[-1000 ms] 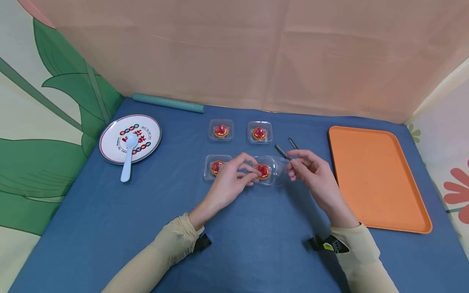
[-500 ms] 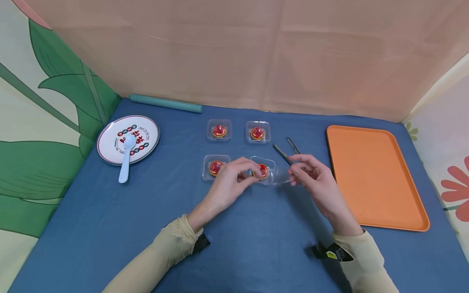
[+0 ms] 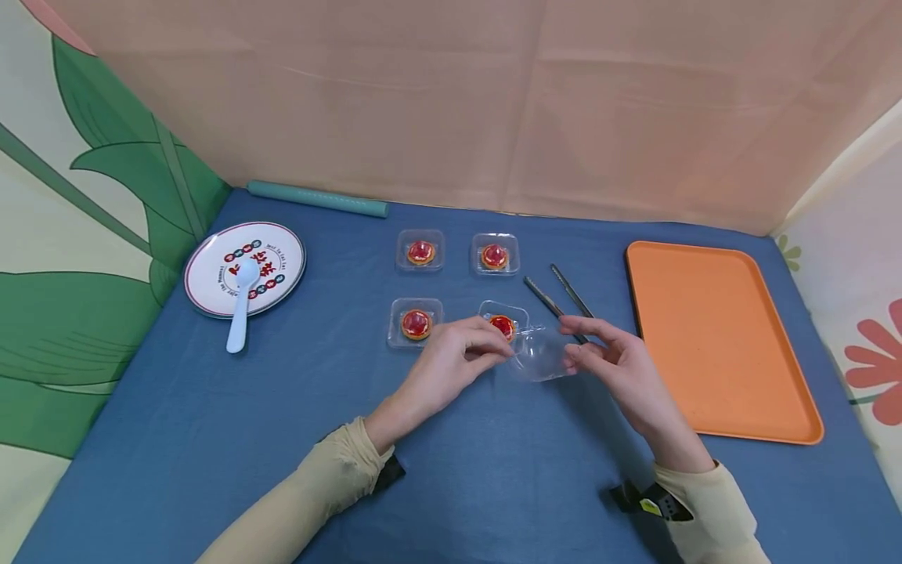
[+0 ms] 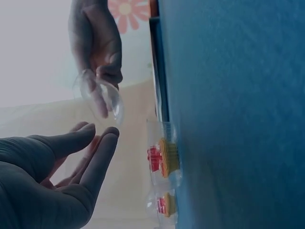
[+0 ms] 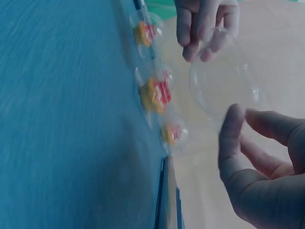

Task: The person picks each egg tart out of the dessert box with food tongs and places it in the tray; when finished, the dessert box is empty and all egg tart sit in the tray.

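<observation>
- Far left of the fingers, the plate (image 3: pixel 209 270) with the spoon (image 3: pixel 240 313) across its rim lies well apart; I can leave both alone.
- Just left of the left fingers sits the boxed tart (image 3: pixel 416 323); I'd give it room, as a careless swing of the knuckles could nudge it.
- On the left hand (image 3: pixel 456 360), thumb and forefinger come near each other at the lid's edge; I cannot tell whether they grip it or merely meet it.
- Just past those fingertips, the front tart (image 3: pixel 503 327) sits in its clear base (image 3: pixel 520 312), on the surface (image 3: pixel 458 493).
- Between the two sets of fingers, raised and tilted, is the clear lid (image 3: pixel 541 360). I judge this thin plastic flexes easily, so I'd level the rim and guide it from opposite edges.
- The right hand (image 3: pixel 623 376) pinches the lid's right edge between thumb and forefinger; a light hold should avoid creasing it.
- Beyond the right fingers lie what look like tongs (image 3: pixel 543 297), close enough to snag; the orange tray (image 3: pixel 726 345) is to their right.
</observation>
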A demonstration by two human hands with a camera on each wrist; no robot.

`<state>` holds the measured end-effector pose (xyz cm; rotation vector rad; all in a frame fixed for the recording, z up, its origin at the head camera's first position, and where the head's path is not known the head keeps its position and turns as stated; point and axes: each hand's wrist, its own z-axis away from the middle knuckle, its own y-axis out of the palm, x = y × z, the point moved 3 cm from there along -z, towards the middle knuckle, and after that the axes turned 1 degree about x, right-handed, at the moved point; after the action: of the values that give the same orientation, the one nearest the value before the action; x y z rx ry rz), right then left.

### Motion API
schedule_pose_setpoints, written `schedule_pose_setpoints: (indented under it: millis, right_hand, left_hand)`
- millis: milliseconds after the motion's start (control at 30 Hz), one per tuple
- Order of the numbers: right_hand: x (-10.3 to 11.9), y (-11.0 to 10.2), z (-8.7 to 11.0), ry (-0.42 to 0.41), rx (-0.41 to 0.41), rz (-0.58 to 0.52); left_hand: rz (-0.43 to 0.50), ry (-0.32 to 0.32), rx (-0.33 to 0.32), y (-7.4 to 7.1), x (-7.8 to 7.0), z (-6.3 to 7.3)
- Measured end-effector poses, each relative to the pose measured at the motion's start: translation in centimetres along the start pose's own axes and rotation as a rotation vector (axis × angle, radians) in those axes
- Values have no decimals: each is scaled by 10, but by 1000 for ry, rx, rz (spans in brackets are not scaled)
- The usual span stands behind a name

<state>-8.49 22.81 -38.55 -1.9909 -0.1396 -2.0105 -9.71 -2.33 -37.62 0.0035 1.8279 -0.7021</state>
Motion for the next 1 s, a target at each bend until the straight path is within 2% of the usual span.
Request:
schedule_pose_setpoints:
  millis: [200, 400, 767, 1000]
  right_hand:
    - [-11, -9, 8, 11, 23, 82]
    - [-22, -14, 14, 63, 59, 143]
    - [-38, -16, 16, 125, 151, 127]
    - [-39, -15, 14, 124, 178, 153]
  left_hand:
    - [-43, 55, 78, 10, 0, 2]
    - [-64, 96, 131, 18, 1, 3]
    - [-102, 31, 235, 25, 4, 6]
    - [-106, 1, 261, 26, 5, 7]
